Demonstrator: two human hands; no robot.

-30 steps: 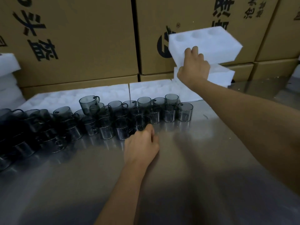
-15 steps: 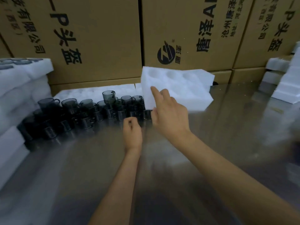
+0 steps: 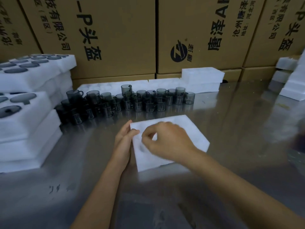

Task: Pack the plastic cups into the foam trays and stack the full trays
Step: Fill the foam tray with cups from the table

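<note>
Foam tray (image 3: 194,138) on desk (image 3: 231,179) btwn hands: left hand (image 3: 123,142) grips its edge; right hand (image 3: 166,142) blurred, grip unclear.

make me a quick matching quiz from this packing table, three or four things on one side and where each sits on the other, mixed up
Things:
1. empty foam tray
2. loose cups
3. full trays
4. cardboard boxes

Places:
A. stacked at the table's left edge
B. lined up behind the table
C. between the two hands, near the front
D. clustered mid-table, behind the empty tray

Pairs: 1-C, 2-D, 3-A, 4-B
</note>
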